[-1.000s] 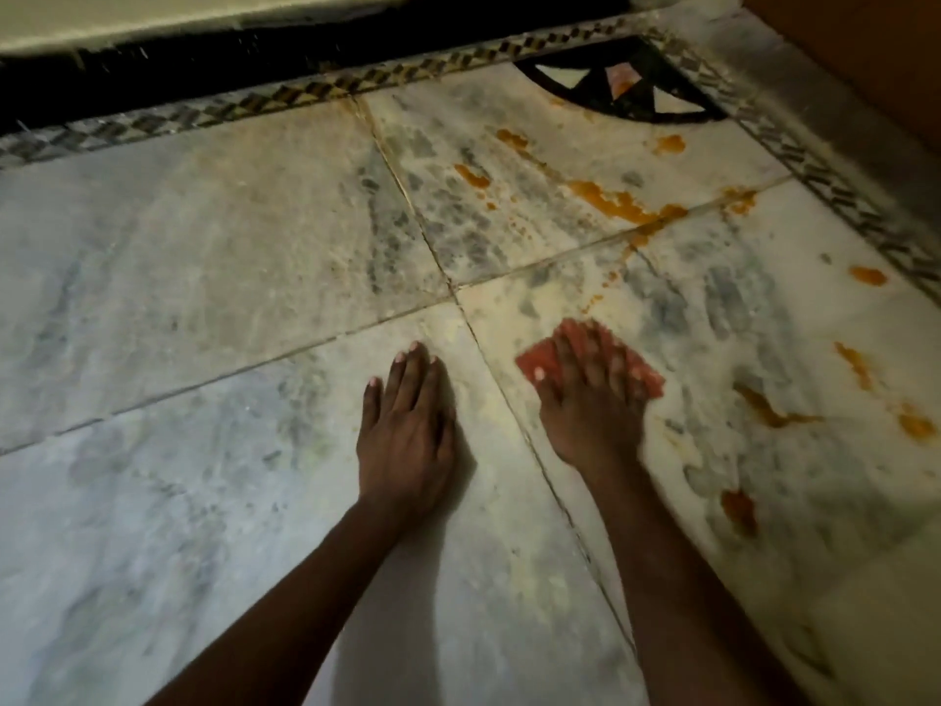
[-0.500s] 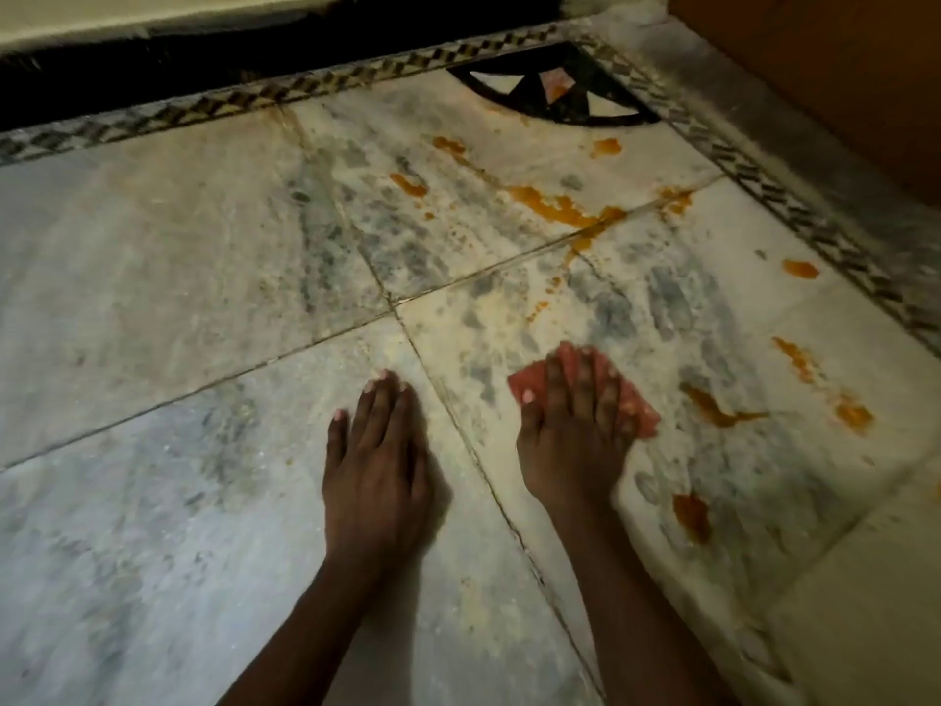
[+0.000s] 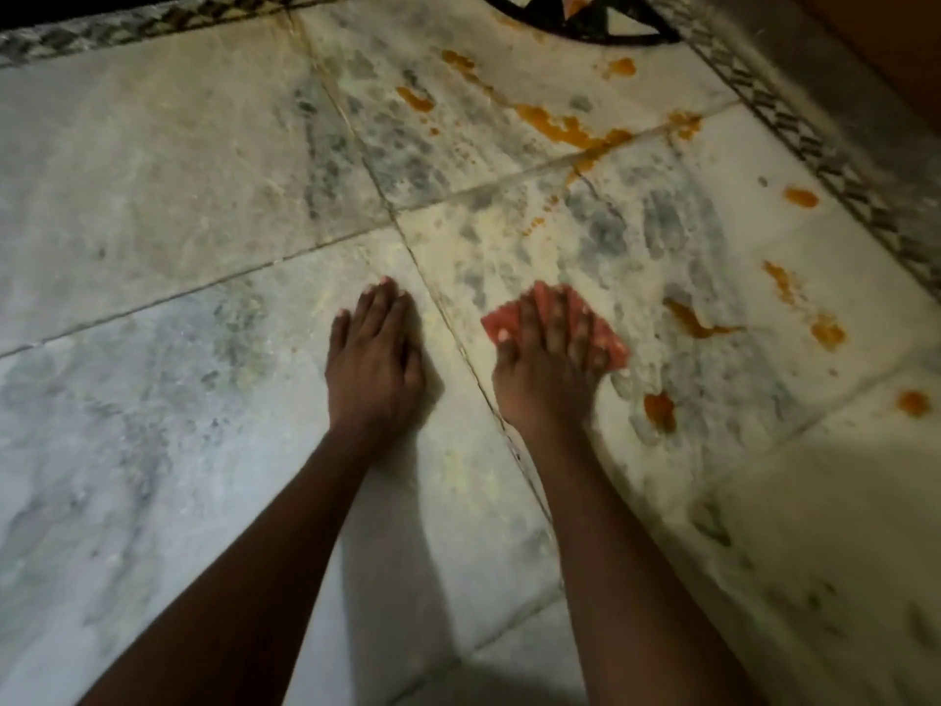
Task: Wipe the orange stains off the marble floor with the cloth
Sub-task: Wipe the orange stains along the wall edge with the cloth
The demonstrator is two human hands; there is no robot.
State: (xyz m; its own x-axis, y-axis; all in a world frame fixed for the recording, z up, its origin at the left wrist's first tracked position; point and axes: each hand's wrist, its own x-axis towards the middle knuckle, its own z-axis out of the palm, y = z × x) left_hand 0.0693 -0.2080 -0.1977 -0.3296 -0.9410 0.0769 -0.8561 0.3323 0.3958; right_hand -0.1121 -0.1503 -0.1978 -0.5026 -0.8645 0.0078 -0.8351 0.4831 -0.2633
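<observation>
My right hand (image 3: 547,369) presses flat on a small pink-red cloth (image 3: 613,343) on the marble floor (image 3: 153,170); the cloth shows past my fingers on both sides. My left hand (image 3: 374,364) rests flat on the floor just left of a tile joint, fingers together, holding nothing. Orange stains lie to the right of the cloth: a streak (image 3: 695,321), a blob (image 3: 660,411) and a smear (image 3: 827,331). A long orange trail (image 3: 560,124) runs across the tile farther ahead.
A dark patterned border strip (image 3: 814,145) runs along the right and top edges of the floor. A black inlay motif (image 3: 575,15) sits at the top. More orange spots (image 3: 914,402) lie near the right edge. My shadow falls over the bottom.
The view has shifted, so both hands sit higher and farther from the camera. My right hand with the cloth has slid slightly right towards the stains. My left hand stays planted.
</observation>
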